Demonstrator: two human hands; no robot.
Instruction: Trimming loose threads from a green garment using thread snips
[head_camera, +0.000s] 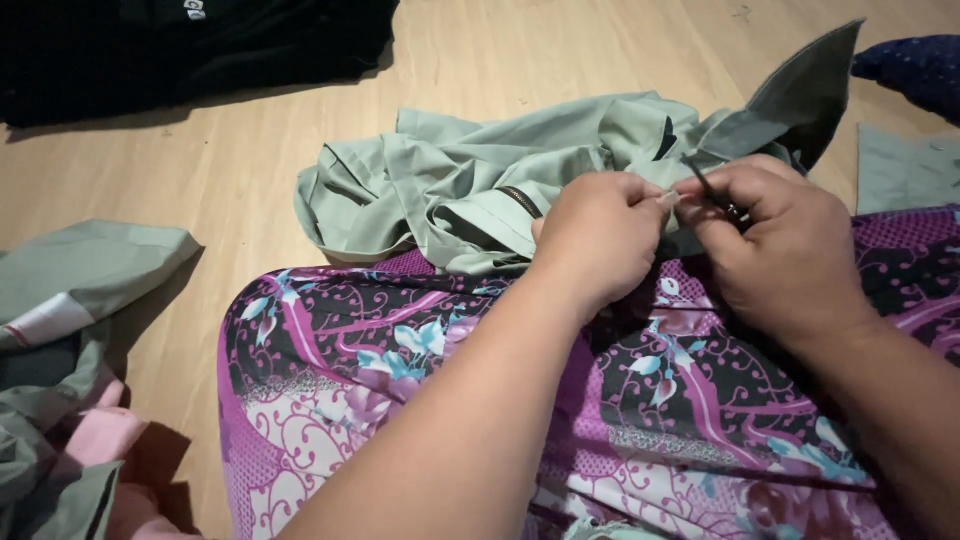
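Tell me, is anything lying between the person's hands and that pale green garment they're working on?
Nothing visible does. The left hand pinches the pale green garment directly, and the right hand meets it at the same spot, holding a small dark tool against the cloth. The garment lies on the floor and over the purple floral fabric in the person's lap.

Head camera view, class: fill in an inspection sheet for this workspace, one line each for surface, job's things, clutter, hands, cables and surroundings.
Surface: wooden floor, light brown.
Job's things: pale green garment, crumpled, a zipper showing; a thin dark tool, kind unclear.
Clutter: grey-green and pink cloth pile at left; black cloth at top left; dark blue cloth at top right.
Hands: left hand pinches the green fabric; right hand grips the tool.
Cables: nothing seen.
Surroundings: purple floral cloth covers the lap.
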